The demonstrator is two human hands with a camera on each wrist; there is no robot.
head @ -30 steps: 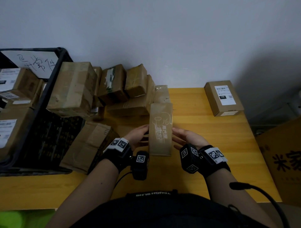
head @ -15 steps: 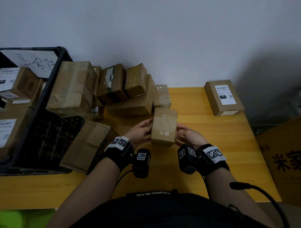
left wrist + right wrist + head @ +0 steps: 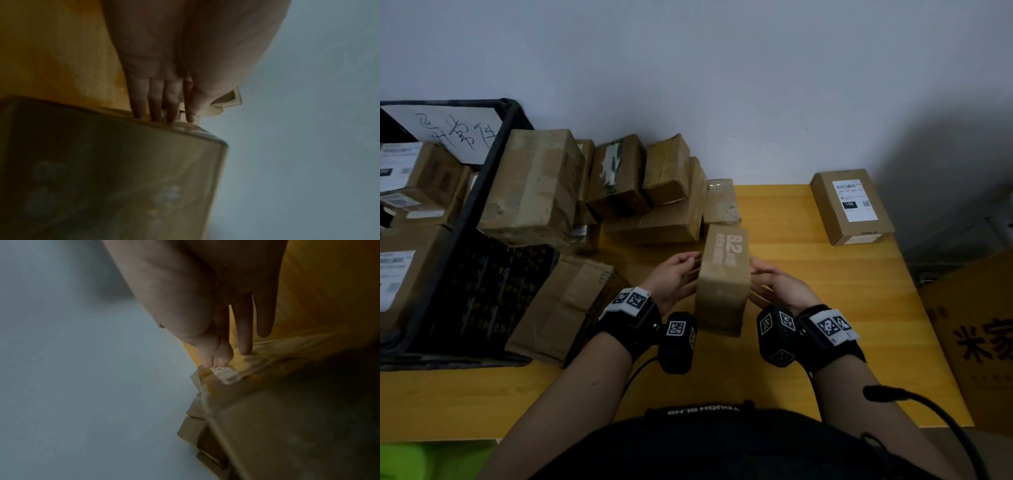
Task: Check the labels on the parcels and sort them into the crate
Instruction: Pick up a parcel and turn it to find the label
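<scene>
A tall brown cardboard parcel [image 3: 724, 274] is held just above the yellow table [image 3: 825, 291], its upper face printed "8.2" in white. My left hand [image 3: 676, 275] presses its left side with straight fingers [image 3: 156, 100], their tips on the parcel [image 3: 115, 170] edge. My right hand [image 3: 774, 284] presses the opposite side, fingers [image 3: 244, 331] straight against the parcel [image 3: 277, 418]. I see no shipping label on the faces that show. The black crate [image 3: 493, 164] stands at the left, with labelled parcels [image 3: 424, 181] inside.
A pile of taped brown parcels [image 3: 534, 185] fills the back left of the table against the wall. A flat parcel [image 3: 565, 301] leans on the crate's front. One labelled box [image 3: 851, 205] lies at the back right. A big carton [image 3: 976, 335] stands beyond the table's right edge.
The parcel has been turned over between my hands: first a long face with a white drawing showed, then a short face, now the "8.2" face. Both hands stayed at its sides.
</scene>
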